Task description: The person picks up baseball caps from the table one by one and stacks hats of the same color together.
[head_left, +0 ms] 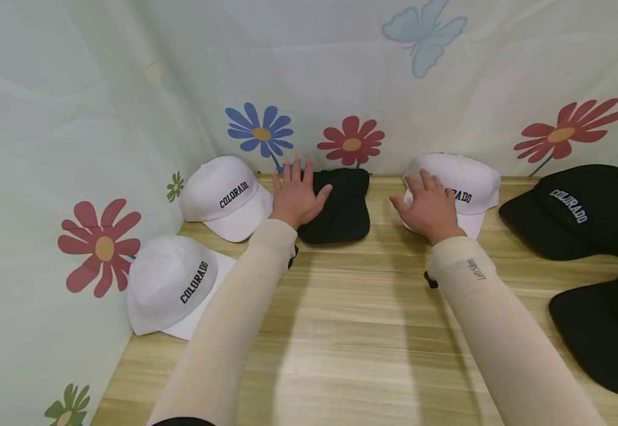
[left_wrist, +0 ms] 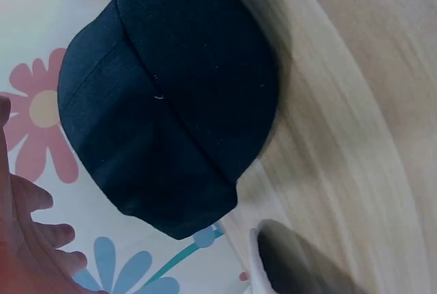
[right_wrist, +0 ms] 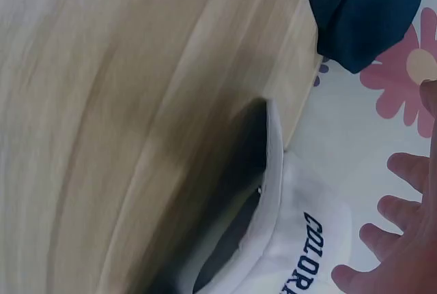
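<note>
A black cap (head_left: 341, 207) lies against the back wall, no lettering visible on it. My left hand (head_left: 297, 195) is over its left edge with fingers spread; in the left wrist view a gap shows between the fingers (left_wrist: 58, 239) and the cap (left_wrist: 164, 103). To the right, my right hand (head_left: 427, 204) is spread in front of a white cap (head_left: 474, 177) and covers part of its COLORADO lettering. The right wrist view shows the fingers (right_wrist: 396, 239) apart from that white cap (right_wrist: 300, 232). Neither hand holds anything.
Two white COLORADO caps stand at the left, one at the back (head_left: 224, 189) and one nearer (head_left: 167, 284). Two black caps are at the right, one behind (head_left: 591, 207) and one in front (head_left: 602, 331), cut off by the frame. Flower-printed fabric (head_left: 298, 71) encloses the wooden table (head_left: 341, 331).
</note>
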Motion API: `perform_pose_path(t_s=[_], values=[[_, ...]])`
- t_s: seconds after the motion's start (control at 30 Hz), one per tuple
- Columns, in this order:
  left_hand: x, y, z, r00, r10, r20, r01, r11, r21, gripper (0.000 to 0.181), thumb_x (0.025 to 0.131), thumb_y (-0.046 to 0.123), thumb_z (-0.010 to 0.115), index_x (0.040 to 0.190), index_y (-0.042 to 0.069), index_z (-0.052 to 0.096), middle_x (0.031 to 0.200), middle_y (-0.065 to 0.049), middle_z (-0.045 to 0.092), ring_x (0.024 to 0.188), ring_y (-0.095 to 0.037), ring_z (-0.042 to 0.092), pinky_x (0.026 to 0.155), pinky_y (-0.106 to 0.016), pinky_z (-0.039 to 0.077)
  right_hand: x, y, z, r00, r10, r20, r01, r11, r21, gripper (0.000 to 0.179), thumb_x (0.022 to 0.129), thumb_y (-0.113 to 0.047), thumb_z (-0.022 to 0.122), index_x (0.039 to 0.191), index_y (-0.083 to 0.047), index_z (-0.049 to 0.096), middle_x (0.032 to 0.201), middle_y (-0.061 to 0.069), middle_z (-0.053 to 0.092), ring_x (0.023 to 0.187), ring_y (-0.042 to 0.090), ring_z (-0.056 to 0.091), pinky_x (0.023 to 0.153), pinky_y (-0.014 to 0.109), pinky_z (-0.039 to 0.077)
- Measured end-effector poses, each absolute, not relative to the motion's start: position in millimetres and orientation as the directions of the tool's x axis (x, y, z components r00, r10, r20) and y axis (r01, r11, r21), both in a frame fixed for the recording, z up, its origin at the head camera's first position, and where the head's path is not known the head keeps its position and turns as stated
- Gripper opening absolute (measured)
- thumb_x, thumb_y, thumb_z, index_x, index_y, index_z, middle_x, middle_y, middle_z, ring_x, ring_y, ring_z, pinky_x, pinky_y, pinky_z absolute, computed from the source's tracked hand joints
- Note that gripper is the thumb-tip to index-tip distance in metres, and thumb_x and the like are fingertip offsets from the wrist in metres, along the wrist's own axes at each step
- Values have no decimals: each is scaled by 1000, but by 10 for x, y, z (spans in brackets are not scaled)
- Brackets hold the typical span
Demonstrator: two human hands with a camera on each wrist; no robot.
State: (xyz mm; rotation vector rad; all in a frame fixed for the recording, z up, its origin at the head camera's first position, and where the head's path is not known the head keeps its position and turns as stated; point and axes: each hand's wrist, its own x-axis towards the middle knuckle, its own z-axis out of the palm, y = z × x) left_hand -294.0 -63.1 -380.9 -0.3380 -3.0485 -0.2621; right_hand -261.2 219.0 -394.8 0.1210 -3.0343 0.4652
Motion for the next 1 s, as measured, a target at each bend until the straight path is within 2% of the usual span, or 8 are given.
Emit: perform_pose_path(t_s=[0.2,0.4,0.57,0.7,1.0], values=[[-2923,-644,-3871,-977,201,63,209,967,146,80,97,65,23,157,15,6,163,-14,9,151,-36,5,119,-58,6,-2653,2125,-4040,-993,-89,76,-108,942,-318,77,97,-61,35,151,-5,30,158,24,17,144,47,16,111,68,16],[-2902,-675,-3962,-980,187,63,196,962,192,80,97,64,26,157,15,6,162,-15,10,150,-37,8,118,-58,12,-2692,2016,-4146,-994,-98,42,-107,924,-368,79,97,-58,37,152,-4,24,158,25,17,144,46,18,113,62,22],[-2867,-718,-4029,-984,170,59,179,960,214,84,96,66,28,157,11,9,161,-17,13,147,-37,16,115,-56,23,-2720,1895,-4235,-994,-111,13,-106,901,-421,78,98,-54,40,153,-2,20,157,26,20,141,47,24,114,57,25],[-2853,-759,-4111,-986,155,54,164,961,223,87,95,69,27,157,10,7,159,-19,17,143,-38,26,111,-54,30,-2716,1804,-4287,-994,-107,1,-96,893,-440,78,98,-54,41,153,-3,20,155,27,24,138,49,28,112,59,26],[-2809,-775,-4171,-999,41,6,41,941,336,90,94,68,33,155,5,11,146,-28,33,131,-42,40,110,-51,35,-2694,1689,-4364,-991,-126,-37,-96,886,-454,85,96,-64,33,153,-2,20,152,28,29,139,46,30,113,57,26]])
